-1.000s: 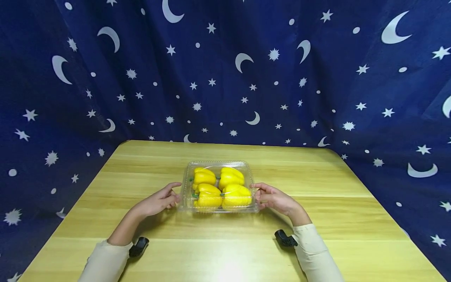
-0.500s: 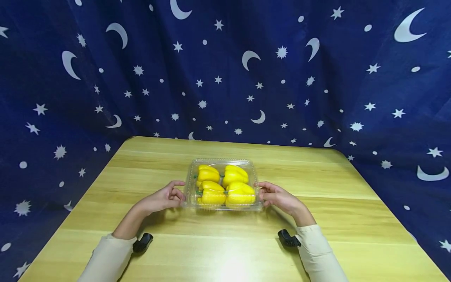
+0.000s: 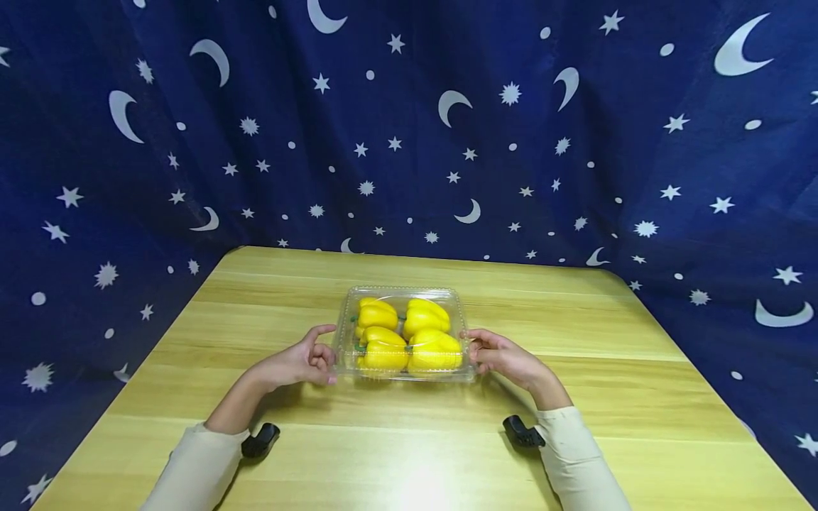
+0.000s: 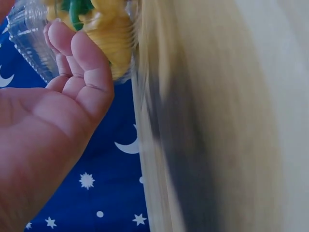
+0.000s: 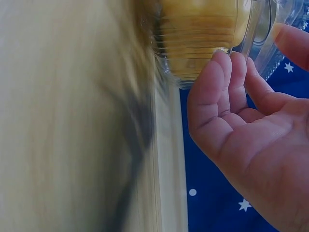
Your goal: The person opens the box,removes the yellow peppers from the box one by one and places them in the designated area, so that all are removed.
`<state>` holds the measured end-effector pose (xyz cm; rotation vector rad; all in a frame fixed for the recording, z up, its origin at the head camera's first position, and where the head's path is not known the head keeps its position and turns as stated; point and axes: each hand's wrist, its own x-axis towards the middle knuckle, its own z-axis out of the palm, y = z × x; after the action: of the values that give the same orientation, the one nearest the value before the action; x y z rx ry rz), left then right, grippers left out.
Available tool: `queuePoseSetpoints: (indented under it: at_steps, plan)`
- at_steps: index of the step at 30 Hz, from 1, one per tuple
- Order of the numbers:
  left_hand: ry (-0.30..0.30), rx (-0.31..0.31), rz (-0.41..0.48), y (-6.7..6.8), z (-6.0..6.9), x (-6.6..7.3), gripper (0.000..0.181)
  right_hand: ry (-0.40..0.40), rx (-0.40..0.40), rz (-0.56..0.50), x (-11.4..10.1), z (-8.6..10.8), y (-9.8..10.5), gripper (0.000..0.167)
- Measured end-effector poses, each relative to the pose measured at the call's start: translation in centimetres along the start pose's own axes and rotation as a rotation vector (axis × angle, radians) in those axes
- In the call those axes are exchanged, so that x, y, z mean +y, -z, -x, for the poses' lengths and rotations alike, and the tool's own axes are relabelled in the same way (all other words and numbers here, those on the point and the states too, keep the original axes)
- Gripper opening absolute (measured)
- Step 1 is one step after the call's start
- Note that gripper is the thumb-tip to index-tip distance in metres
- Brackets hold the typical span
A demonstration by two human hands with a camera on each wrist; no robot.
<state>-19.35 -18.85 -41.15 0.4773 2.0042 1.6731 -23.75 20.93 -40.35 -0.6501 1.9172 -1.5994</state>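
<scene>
At the middle of the counter, as the head view is showing, a clear box is sitting closed, and four yellow peppers are lying inside it in two rows of two. The left hand is bending inward beside the box's left wall, while the right hand is holding the right wall with curled fingers. Cream sleeves are covering the forearms, and a black device is jutting inward from each cuff. Behind the counter, a blue curtain bearing white moons and stars is hanging.

From the left wrist, the left hand's fingers are curving loosely before the box, through which a green stem is showing. Their tips are overlapping the wall; whether they are pinching it, one cannot tell. A dark shadow is falling along the blurred counter.

From the right wrist, the right hand's curled fingertips are touching the box's ridged wall, and another digit is meeting its rim. Yellow is showing through the plastic, and the curtain is appearing beyond the counter's edge.
</scene>
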Motion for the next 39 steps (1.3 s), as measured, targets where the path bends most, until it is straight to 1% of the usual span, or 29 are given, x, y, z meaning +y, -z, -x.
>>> queuePoseSetpoints:
  at_steps: [3,8,15,19,23,27,33,36,39]
  plan:
    - [0.002,0.002,-0.007,-0.24,0.00,-0.10,0.102,-0.009,-0.001,-0.001,0.12,-0.08,0.00,0.053]
    - [0.009,0.007,-0.011,-0.54,0.00,-0.25,0.105,-0.023,0.002,0.006,0.12,-0.12,-0.13,0.053]
    - [0.010,0.018,0.009,-0.58,-0.09,-0.42,0.107,-0.017,0.001,0.000,0.17,-0.20,-0.19,0.055]
    - [0.006,0.020,0.024,-0.37,-0.05,-0.56,0.100,-0.013,-0.004,-0.003,0.23,-0.19,-0.12,0.056]
    - [0.010,0.042,0.026,-0.16,0.03,-0.54,0.089,-0.010,-0.003,0.001,0.17,-0.16,0.01,0.056]
    - [0.029,0.073,-0.018,-0.11,0.11,-0.34,0.081,-0.012,0.005,0.005,0.09,-0.21,0.06,0.054]
    - [0.029,0.069,-0.101,-0.25,0.41,0.21,0.071,-0.009,0.018,0.007,-0.04,-0.33,-0.06,0.049]
    - [0.031,0.071,-0.119,-0.33,0.55,0.37,0.068,-0.010,0.021,0.007,-0.04,-0.34,-0.11,0.049]
    - [0.037,0.077,-0.118,-0.47,0.55,0.40,0.066,-0.022,0.037,0.005,-0.05,-0.34,-0.18,0.051]
